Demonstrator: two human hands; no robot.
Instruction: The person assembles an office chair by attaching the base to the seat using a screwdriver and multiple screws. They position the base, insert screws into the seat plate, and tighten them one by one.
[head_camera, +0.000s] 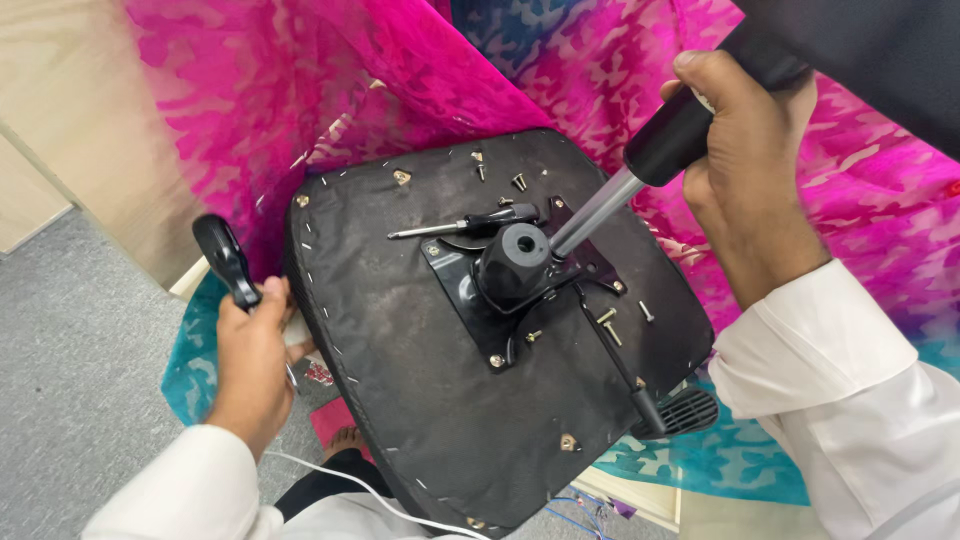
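Now rt hand (748, 170) grips gas cylinder (600, 208) slanting upper-right; lt hand (252, 350) clenches armrest (226, 262).

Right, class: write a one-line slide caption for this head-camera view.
Right hand grips a gas-lift cylinder seated in an upturned chair seat's mounting plate; left hand holds a black-handled tool.

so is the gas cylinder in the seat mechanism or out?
In. The gas cylinder has its silver shaft entering the black hub on the mounting plate; the right hand grips its black upper end.
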